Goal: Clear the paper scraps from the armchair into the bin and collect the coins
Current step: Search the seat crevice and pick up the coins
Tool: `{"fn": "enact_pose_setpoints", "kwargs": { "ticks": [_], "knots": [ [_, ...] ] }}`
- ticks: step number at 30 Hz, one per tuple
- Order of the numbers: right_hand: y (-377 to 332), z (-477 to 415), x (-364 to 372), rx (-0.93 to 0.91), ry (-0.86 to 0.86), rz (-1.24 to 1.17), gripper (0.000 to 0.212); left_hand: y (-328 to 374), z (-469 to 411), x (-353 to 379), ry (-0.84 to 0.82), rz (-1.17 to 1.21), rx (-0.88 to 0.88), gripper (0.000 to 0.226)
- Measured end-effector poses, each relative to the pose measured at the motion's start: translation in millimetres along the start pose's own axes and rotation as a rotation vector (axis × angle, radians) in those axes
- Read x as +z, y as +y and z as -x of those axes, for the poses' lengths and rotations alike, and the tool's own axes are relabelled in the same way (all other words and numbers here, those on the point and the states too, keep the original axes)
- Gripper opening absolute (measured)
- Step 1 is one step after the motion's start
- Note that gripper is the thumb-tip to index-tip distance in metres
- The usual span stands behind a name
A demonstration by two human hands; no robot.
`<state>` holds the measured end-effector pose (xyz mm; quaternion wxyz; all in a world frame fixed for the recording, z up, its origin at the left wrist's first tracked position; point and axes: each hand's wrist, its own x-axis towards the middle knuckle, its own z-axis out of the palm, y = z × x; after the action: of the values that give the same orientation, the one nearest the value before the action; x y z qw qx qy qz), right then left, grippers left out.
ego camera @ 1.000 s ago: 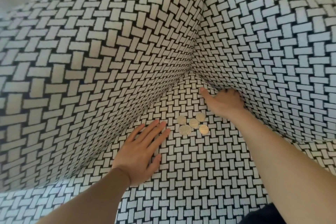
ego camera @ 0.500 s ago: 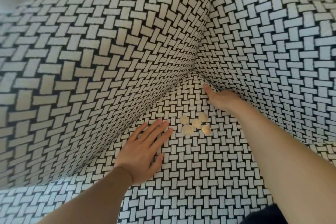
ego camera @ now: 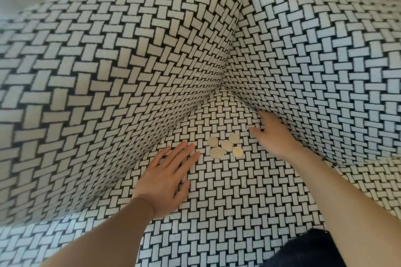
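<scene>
Black-and-white woven fabric covers the armchair (ego camera: 108,71). The left hand (ego camera: 167,180) lies flat with its fingers straight, at 8 o'clock from the small round golden coins (ego camera: 224,146) clustered on the seat. At 2 o'clock the right hand (ego camera: 273,136) rests spread and empty. Sweeping the coins into the left palm looks surest. No scraps or bin show, and overlap blurs the coin count.

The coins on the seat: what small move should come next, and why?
Probably the right hand should slide over and pinch up the nearest of the coins. They lie loose on the seat between both hands, neither touches them, and the left hand rests flat beside them.
</scene>
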<state>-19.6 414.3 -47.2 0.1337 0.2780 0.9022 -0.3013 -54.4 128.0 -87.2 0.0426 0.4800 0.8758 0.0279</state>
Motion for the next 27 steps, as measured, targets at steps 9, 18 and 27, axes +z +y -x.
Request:
{"fn": "enact_pose_setpoints", "kwargs": {
  "ticks": [9,18,27],
  "knots": [
    [-15.6,63.4,-17.5,-0.26,-0.225,0.451,0.059,1.2,0.7,-1.1,-0.009,-0.007,-0.016,0.063],
    [-28.3,50.4,-5.5,-0.301,0.071,0.216,0.046,0.4,1.5,0.9,0.01,-0.007,-0.008,0.064],
    [-30.4,49.3,2.6,-0.115,-0.08,0.269,0.033,-0.5,0.7,2.8,0.018,-0.021,0.003,0.063]
  ]
}}
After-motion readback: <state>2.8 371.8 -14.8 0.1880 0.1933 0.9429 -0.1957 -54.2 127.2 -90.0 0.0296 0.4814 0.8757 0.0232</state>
